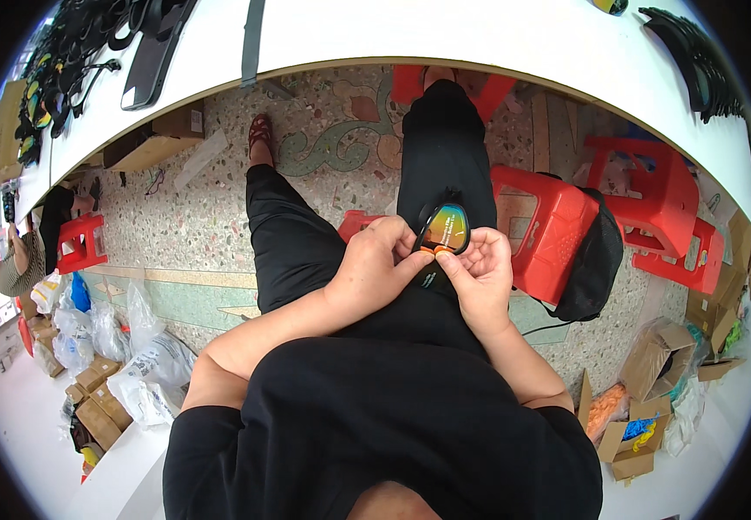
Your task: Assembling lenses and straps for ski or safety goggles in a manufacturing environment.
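Above my lap, both hands hold a pair of dark-framed sunglasses point(447, 227) with a mirrored lens that shades from green to orange. My left hand point(380, 260) pinches the near left edge of the frame between thumb and fingers. On the other side, my right hand point(482, 269) has its thumb pressed to the lower edge, fingers curled behind. The two thumb tips almost meet at small orange spots on the lower rim; whether these are part of the glasses I cannot make out. Much of the frame is hidden by my fingers.
A white table point(341, 30) curves across the far side, with a dark phone point(152, 65), piled glasses at left and a row of black frames point(683, 61) at right. Red stools point(553, 230) and a black bag point(597, 260) stand right. Cartons and plastic bags point(154, 373) lie left; another person is far left.
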`<state>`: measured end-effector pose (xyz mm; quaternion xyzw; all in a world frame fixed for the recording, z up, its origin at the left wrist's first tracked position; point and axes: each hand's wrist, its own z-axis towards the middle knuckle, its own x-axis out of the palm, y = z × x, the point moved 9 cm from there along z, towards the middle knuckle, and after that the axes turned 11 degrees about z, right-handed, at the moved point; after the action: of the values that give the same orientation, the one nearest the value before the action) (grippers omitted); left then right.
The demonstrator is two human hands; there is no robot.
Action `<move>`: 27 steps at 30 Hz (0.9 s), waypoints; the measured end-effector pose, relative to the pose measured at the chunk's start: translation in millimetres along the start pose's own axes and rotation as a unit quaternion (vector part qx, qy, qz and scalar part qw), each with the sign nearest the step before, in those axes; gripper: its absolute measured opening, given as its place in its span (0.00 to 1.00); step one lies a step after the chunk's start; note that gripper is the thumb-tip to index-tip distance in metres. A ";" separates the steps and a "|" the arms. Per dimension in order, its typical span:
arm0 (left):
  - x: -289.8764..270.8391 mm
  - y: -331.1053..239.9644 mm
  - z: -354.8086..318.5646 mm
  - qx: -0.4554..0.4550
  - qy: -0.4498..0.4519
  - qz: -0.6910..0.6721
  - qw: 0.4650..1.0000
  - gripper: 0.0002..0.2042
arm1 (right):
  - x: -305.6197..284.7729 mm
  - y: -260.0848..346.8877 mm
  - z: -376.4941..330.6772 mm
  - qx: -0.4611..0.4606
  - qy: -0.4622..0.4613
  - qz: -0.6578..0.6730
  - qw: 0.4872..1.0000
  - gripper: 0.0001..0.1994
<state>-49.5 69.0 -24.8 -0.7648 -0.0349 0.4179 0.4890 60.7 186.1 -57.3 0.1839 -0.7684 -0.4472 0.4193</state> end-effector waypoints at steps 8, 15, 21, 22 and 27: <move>-15.9 -3.5 0.5 0.086 -0.075 0.000 0.993 0.13 | -9.8 22.5 24.4 -0.030 0.115 -0.308 0.944 0.19; 15.8 3.0 4.7 0.122 -0.016 -0.013 0.992 0.13 | 78.8 77.1 26.1 -0.247 0.433 -0.573 0.650 0.36; 9.3 -3.5 -1.1 0.129 -0.028 0.008 0.991 0.12 | 88.9 62.4 31.9 -0.205 0.543 -0.572 0.579 0.32; -0.6 -4.5 -1.4 0.132 -0.061 0.001 0.989 0.13 | 88.8 72.6 35.7 -0.227 0.492 -0.574 0.613 0.33; -76.0 4.7 -19.1 0.053 -0.332 -0.035 0.941 0.15 | 48.3 96.3 32.1 -0.292 0.164 -0.512 0.791 0.34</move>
<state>-87.6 17.7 20.8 -0.5537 -0.2000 0.6322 0.5037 15.7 222.7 38.9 0.4899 -0.3140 -0.7628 0.2822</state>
